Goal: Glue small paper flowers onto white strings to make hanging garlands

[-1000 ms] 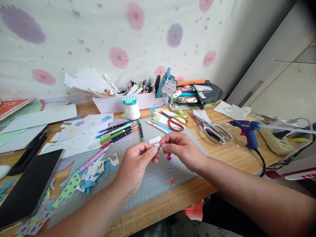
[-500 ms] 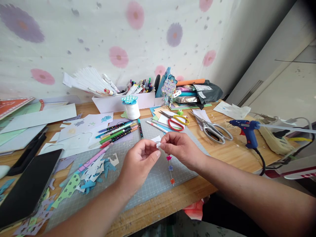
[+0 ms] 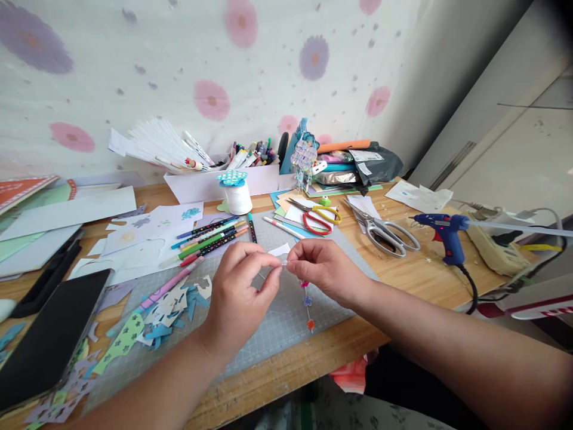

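Note:
My left hand [image 3: 244, 289] pinches with thumb and forefinger at a small white piece [image 3: 284, 263], and the tips of my right hand [image 3: 329, 269] close on it from the other side. Fingers cover most of this piece, so its shape cannot be made out. Below my right fingers hangs a string of small flower shapes [image 3: 307, 301], pink, blue and orange from top to bottom. Both hands are just above the grey cutting mat [image 3: 286, 334]. A white paper scrap [image 3: 280, 249] lies behind the fingertips.
Several markers [image 3: 210, 242], paper scraps [image 3: 168, 316] and a phone [image 3: 54, 340] lie leftward. A thread spool [image 3: 239, 199] stands behind. To the right are red-and-yellow scissors [image 3: 320, 218], grey scissors [image 3: 382, 230] and a blue glue gun [image 3: 450, 233] with its cord.
My left fingers have curled into a tighter pinch, and less of the white piece shows between the hands. The flower string still hangs below my right hand. The view has shifted slightly.

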Demonstrator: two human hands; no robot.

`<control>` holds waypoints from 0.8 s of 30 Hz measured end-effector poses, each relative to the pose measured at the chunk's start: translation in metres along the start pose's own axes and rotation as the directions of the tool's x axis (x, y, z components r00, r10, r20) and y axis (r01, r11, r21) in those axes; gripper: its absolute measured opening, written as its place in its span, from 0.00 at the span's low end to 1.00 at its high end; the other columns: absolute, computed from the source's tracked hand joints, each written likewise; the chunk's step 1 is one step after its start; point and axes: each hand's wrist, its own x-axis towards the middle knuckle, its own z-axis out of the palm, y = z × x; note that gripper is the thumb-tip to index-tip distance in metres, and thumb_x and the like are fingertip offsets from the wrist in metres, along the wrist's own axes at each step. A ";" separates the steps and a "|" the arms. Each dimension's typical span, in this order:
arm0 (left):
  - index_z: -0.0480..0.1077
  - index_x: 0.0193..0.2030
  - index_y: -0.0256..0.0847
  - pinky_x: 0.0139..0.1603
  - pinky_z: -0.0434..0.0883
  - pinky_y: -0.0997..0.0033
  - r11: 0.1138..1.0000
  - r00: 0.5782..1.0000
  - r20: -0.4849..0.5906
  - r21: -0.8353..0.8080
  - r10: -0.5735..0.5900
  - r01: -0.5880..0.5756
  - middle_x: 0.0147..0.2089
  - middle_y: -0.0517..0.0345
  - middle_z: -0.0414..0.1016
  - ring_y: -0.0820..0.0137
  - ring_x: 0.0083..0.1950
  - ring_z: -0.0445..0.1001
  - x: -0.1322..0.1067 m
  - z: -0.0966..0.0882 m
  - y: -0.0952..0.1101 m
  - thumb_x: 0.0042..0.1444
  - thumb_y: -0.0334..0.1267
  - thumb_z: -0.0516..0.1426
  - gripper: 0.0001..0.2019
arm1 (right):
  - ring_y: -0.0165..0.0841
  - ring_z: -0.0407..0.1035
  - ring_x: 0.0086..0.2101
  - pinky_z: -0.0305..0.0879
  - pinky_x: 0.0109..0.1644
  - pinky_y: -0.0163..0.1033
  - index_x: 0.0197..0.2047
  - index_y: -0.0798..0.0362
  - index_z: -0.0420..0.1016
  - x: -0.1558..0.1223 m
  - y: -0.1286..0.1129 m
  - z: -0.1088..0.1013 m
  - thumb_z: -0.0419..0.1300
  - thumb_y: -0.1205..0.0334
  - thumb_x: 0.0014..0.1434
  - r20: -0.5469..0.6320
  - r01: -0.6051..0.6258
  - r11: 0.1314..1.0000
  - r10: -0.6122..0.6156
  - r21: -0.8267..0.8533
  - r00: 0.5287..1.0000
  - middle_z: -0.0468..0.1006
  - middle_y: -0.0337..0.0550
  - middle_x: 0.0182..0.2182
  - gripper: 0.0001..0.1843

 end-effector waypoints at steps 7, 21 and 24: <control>0.71 0.31 0.40 0.39 0.68 0.68 0.998 0.999 -0.020 0.029 0.051 -0.050 0.33 0.57 0.69 0.68 0.37 0.71 0.000 0.001 -0.001 0.53 0.25 0.56 0.06 | 0.25 0.55 0.23 0.52 0.27 0.34 0.28 0.54 0.68 -0.001 -0.001 0.002 0.59 0.58 0.51 0.013 -0.005 1.000 0.005 0.012 1.000 0.63 0.33 0.21 0.08; 0.68 0.28 0.37 0.38 0.67 0.71 1.000 1.000 -0.018 0.011 0.014 -0.014 0.31 0.57 0.69 0.71 0.35 0.70 -0.001 0.000 0.001 0.50 0.22 0.56 0.06 | 0.25 0.55 0.22 0.51 0.27 0.34 0.28 0.54 0.67 -0.002 0.004 0.008 0.60 0.57 0.51 -0.024 0.014 0.991 -0.011 0.134 1.000 0.64 0.32 0.21 0.09; 0.67 0.29 0.37 0.39 0.67 0.71 1.000 1.000 -0.022 0.004 -0.003 0.003 0.32 0.58 0.71 0.72 0.35 0.71 -0.001 0.001 0.002 0.51 0.23 0.56 0.07 | 0.25 0.55 0.22 0.52 0.27 0.34 0.27 0.53 0.66 -0.002 0.003 0.011 0.60 0.57 0.52 -0.052 0.032 0.985 -0.023 0.168 0.998 0.63 0.32 0.21 0.10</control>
